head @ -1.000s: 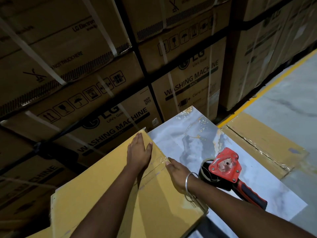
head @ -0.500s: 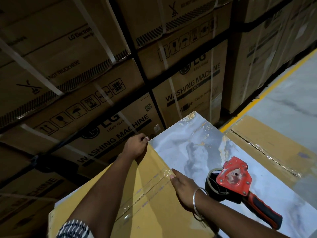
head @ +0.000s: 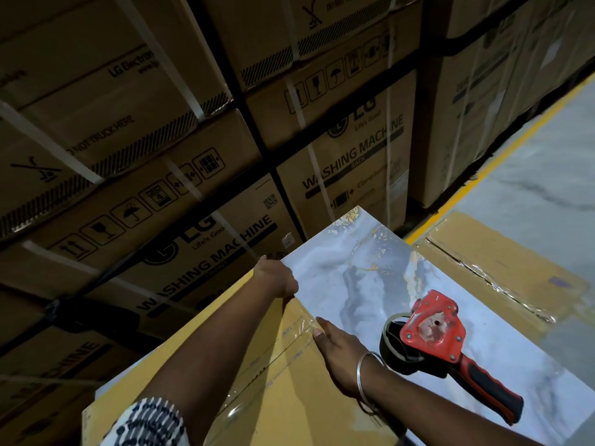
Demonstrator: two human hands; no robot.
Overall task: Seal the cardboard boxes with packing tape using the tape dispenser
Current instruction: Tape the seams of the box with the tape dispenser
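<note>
Flat yellow-brown cardboard box [head: 289, 391] lies at the near left of the grey marbled worktop [head: 347, 268], a strip of clear packing tape [head: 273, 358] already running along its top seam toward the right edge. Left hand [head: 275, 280] is at the box's far corner, fingers curled over that corner edge, gripping it. Right hand [head: 343, 352] lies flat, fingers straight, fingertips pressing the tape end at the box's right edge. Hands are apart, one at each end of that edge.

Red tape dispenser with black-and-red handle [head: 438, 342] lies on its side on the worktop just right of the right wrist, in neither hand. A second flat cardboard box, taped along its seam [head: 502, 268], sits on the floor at the far right. Stacks of strapped brown washing-machine cartons [head: 225, 156] fill the background.

Step in hand, as judged: smoothing the tape end over the edge. To do it well, keep the left hand steadying the corner so the box doesn't slide, rub fingertips firmly outward along the tape to push out bubbles, and fold the overhang down the side wall. Whether the tape end wraps the side is hidden.
</note>
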